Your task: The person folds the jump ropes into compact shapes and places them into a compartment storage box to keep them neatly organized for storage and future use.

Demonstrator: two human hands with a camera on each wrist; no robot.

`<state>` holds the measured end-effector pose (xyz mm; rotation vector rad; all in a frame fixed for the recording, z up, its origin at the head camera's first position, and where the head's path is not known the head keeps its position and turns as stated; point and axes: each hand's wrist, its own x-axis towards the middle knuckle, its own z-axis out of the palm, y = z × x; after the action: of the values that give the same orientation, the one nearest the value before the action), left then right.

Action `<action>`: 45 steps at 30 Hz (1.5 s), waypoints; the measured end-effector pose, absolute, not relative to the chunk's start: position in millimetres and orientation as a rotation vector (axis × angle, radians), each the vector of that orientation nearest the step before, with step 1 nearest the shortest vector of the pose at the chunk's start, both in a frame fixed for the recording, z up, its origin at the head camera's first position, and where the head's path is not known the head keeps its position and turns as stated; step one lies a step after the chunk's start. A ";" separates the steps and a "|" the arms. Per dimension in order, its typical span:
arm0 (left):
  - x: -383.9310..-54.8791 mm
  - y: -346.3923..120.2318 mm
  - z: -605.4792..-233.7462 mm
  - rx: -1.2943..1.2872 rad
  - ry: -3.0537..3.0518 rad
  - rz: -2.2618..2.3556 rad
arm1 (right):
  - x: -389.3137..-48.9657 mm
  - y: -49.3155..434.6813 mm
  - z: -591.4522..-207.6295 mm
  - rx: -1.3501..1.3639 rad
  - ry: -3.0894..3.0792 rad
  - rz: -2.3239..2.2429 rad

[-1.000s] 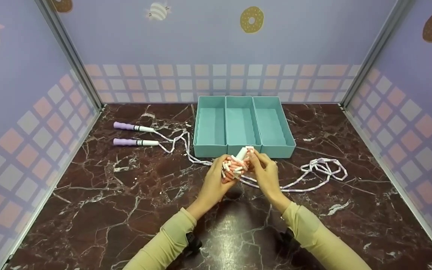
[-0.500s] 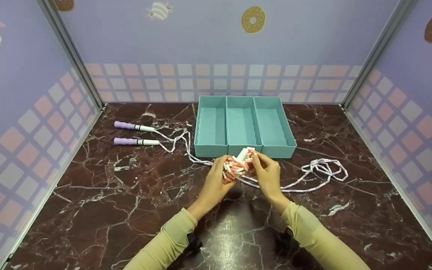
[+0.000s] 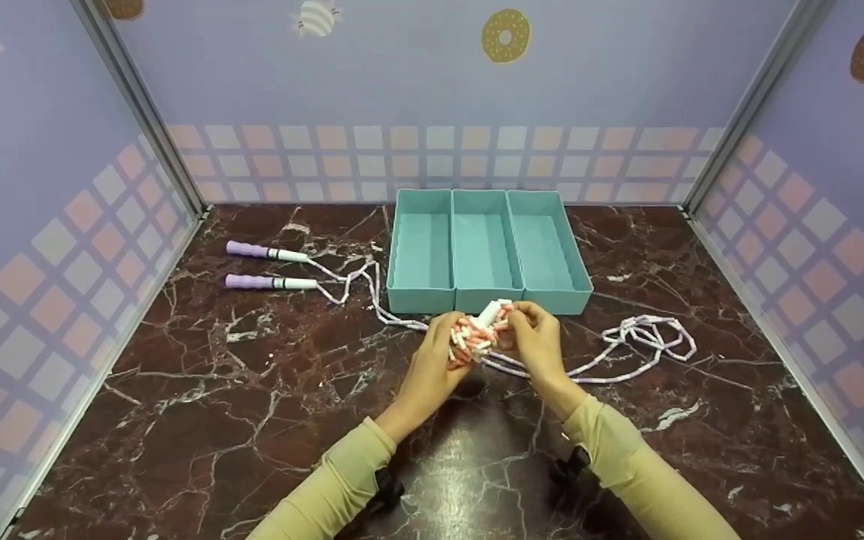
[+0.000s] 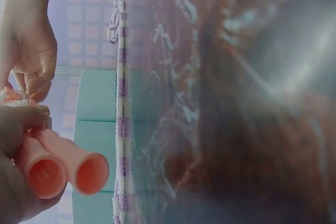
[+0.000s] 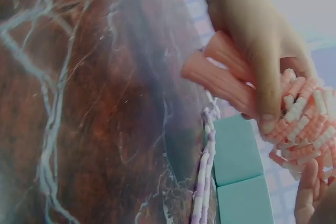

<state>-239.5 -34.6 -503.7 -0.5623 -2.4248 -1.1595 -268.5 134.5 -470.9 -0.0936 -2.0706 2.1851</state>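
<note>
In the head view my left hand (image 3: 432, 360) grips a pink-and-white beaded jump rope (image 3: 473, 341), bundled up, above the table in front of the teal box. Its two pink handles (image 4: 63, 166) lie side by side in that hand, their hollow ends showing in the left wrist view. Beaded strands are wound in a thick bunch (image 5: 304, 124) round the handles, and a white handle end pokes out at the top. My right hand (image 3: 541, 345) pinches the bunch from the right side; its fingertips are partly hidden. Below the hands runs a purple-and-white jump rope (image 3: 612, 379) on the table.
The teal box (image 3: 488, 300) with three compartments stands behind the hands. Two purple handles (image 3: 252, 282) of the other rope lie at left, and its looped end (image 3: 649, 334) lies at right. Patterned walls (image 3: 432, 90) enclose the dark marble-look table (image 3: 289, 450) on three sides.
The bundled pink-and-white rope has shifted slightly down and right in the head view. My right fingers have moved a little along its upper right side. The purple rope and box stay put.
</note>
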 end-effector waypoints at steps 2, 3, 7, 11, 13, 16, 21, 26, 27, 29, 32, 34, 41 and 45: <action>-241.1 -35.1 -503.7 -0.550 -2.439 -1.216 | -270.6 135.9 -470.3 -0.087 -2.049 2.278; -242.0 -35.3 -503.7 -0.548 -2.441 -1.244 | -271.6 136.7 -470.1 -0.076 -2.033 2.331; -245.0 -35.6 -502.8 -0.545 -2.444 -1.346 | -273.3 138.5 -467.9 -0.030 -1.908 2.574; -247.8 -36.1 -501.4 -0.557 -2.427 -1.406 | -271.9 137.0 -465.2 -0.054 -1.749 2.749; -249.1 -37.0 -501.3 -0.557 -2.420 -1.430 | -271.4 137.1 -465.0 -0.051 -1.726 2.770; -250.6 -38.7 -502.2 -0.550 -2.416 -1.457 | -271.2 137.8 -465.1 -0.042 -1.758 2.726; -251.5 -41.0 -502.9 -0.555 -2.419 -1.454 | -270.0 141.9 -463.6 0.128 -2.023 2.347; -252.2 -41.7 -500.3 -0.567 -2.422 -1.408 | -268.5 146.1 -459.0 0.374 -2.235 1.668; -252.2 -41.6 -499.6 -0.568 -2.422 -1.391 | -268.5 146.9 -457.9 0.405 -2.247 1.543; -252.2 -41.5 -498.5 -0.571 -2.423 -1.350 | -268.9 149.1 -455.0 0.446 -2.265 1.312; -251.7 -41.6 -497.7 -0.571 -2.430 -1.290 | -269.3 152.4 -449.1 0.485 -2.303 0.995; -251.2 -42.0 -497.7 -0.576 -2.436 -1.263 | -269.7 154.0 -444.8 0.518 -2.326 0.789; -249.8 -43.7 -497.3 -0.616 -2.440 -1.251 | -271.9 156.9 -434.5 0.734 -2.234 0.274; -249.7 -44.0 -497.8 -0.624 -2.456 -1.254 | -276.0 160.7 -435.2 0.856 -2.142 0.146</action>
<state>-249.7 -44.0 -497.8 -0.6244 -2.4563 -1.2539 -276.0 160.7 -435.2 0.8558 -2.1424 0.1465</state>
